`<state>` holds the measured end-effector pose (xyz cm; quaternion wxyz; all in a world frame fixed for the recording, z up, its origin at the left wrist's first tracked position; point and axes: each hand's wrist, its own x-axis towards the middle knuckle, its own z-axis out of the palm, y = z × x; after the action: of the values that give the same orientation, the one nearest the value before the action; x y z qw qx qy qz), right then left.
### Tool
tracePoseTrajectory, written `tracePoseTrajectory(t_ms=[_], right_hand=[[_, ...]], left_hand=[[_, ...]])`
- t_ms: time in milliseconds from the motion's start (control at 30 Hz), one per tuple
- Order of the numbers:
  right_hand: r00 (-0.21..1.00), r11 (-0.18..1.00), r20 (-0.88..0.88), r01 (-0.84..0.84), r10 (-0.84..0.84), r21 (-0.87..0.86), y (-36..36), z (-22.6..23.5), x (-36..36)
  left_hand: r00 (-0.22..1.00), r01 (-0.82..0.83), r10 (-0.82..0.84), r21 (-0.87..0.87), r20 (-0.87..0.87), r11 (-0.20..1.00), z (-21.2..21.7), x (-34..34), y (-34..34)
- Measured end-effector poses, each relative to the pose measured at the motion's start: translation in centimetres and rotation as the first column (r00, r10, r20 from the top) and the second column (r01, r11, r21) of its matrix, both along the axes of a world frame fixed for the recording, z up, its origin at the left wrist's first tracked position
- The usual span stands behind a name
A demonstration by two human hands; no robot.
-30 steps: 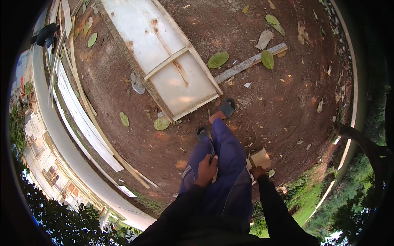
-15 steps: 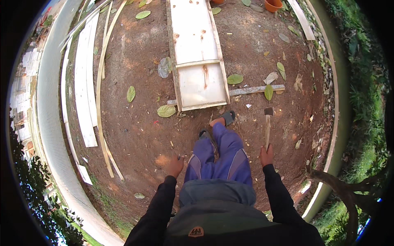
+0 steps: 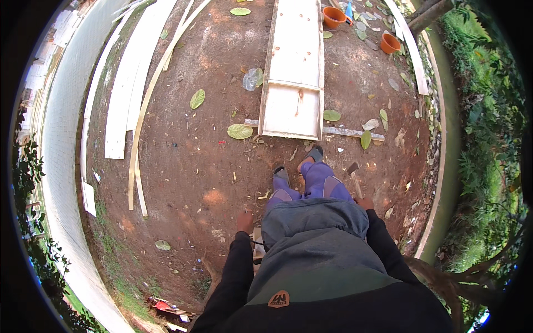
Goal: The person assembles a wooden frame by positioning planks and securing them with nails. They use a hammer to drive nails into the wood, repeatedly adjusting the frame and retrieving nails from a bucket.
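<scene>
I stand on red earth facing a long shallow wooden box (image 3: 292, 66) that lies on the ground ahead. My right hand (image 3: 365, 203) hangs at my side and grips the wooden handle of a hammer (image 3: 354, 177), its head pointing forward. My left hand (image 3: 244, 221) hangs at my other side, fingers curled, with nothing visible in it. A small pale object shows just behind the left wrist; I cannot tell what it is. My feet in sandals (image 3: 315, 153) are close to the box's near end.
A thin wooden batten (image 3: 350, 132) lies across the box's near end. Long pale planks (image 3: 125, 94) lie to the left beside a white wall. Two orange pots (image 3: 335, 16) stand at the far end. Green leaves dot the ground. A kerb and grass run along the right.
My view has swung so the box now lies straight ahead. My left hand dropped from my thigh to my side. The hammer stayed in my right hand.
</scene>
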<state>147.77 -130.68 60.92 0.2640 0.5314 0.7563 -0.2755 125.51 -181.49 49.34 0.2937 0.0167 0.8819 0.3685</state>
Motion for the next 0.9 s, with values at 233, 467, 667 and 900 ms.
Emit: tracePoseTrajectory(t_ms=[233,467,667,900], right_hand=[[0.955,0.96,-0.101,0.275,-0.278,-0.044,0.3,3.8,-2.4],[0.981,0.985,-0.106,0.169,-0.164,0.043,-2.5,3.7,-5.2],[0.994,0.996,-0.102,-0.042,0.033,-0.079,-2.4,4.0,-5.6],[0.966,0.988,-0.243,-0.112,0.083,-0.107,-1.6,4.3,-5.3]], left_hand=[[0.91,-0.32,0.298,0.03,0.29,0.947,2.0,-0.6,2.3],[0.897,-0.307,0.32,-0.091,0.305,0.947,2.0,-2.3,1.9],[0.875,-0.383,0.361,0.005,0.323,0.924,-1.6,-3.1,0.6],[0.916,-0.327,0.312,0.019,0.254,0.945,4.6,-7.2,3.5]])
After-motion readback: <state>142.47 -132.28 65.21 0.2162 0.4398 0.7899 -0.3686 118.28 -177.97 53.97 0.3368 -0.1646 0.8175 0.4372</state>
